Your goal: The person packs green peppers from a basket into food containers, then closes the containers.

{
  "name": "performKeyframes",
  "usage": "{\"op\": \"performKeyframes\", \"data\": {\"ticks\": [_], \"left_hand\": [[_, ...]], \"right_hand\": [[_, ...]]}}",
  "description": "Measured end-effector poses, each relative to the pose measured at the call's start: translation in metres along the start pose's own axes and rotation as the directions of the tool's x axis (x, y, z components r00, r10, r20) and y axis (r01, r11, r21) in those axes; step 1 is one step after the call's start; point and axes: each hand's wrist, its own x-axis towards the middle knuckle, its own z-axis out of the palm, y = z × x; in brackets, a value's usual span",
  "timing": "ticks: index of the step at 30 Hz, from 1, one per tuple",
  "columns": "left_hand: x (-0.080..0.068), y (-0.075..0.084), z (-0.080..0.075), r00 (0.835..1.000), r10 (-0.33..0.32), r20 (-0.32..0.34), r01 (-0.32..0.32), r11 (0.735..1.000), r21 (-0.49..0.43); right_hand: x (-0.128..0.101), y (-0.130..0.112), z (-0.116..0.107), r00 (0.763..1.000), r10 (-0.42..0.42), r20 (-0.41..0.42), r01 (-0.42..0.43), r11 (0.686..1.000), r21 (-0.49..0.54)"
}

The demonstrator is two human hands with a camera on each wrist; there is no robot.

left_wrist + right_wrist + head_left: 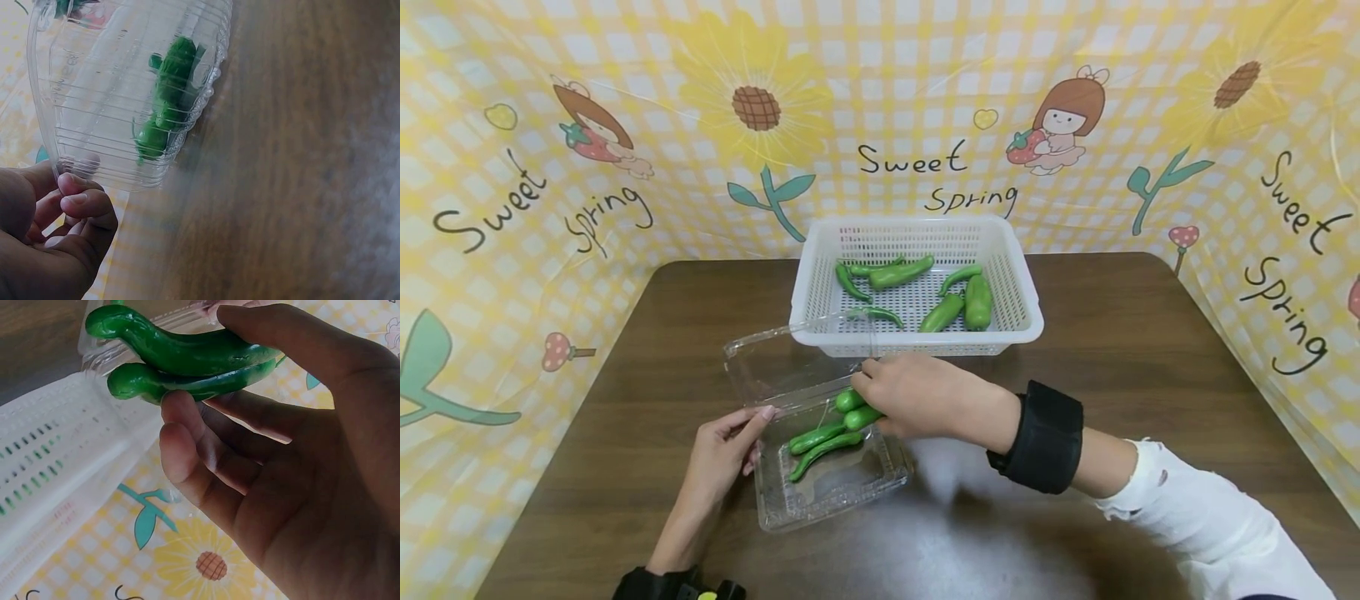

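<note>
Head view, green peppers: seven point(901, 273) in one white basket point(917, 339) at twelve o'clock; two in one clear clamshell point(811, 510) at seven; two more in my right hand point(925, 396) above it.
Left wrist view, clamshell rim: my left hand point(69, 250) pinches it; thin plastic, likely flexing, so a light edge grip suits.
Right wrist view, held pair: pinched between my thumb and fingers; probably light, firm, slick, best held mid-body.

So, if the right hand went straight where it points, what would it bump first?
Probably the open, clear rectangular plastic lid, though the head view leaves its height against the right hand unclear.
</note>
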Motion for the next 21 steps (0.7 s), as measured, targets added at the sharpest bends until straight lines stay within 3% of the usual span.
{"op": "performKeyframes", "data": {"ticks": [10, 21], "left_hand": [[0.000, 0.001, 0.000, 1.000, 0.017, -0.004, -0.017, 1.000, 0.000], [0.001, 0.002, 0.000, 1.000, 0.023, 0.006, -0.023, 0.999, 0.024]], "right_hand": [[0.013, -0.018, 0.008, 0.997, -0.008, 0.081, 0.009, 1.000, -0.012], [0.026, -0.034, 0.020, 0.993, -0.046, 0.106, 0.049, 0.998, -0.029]]}}
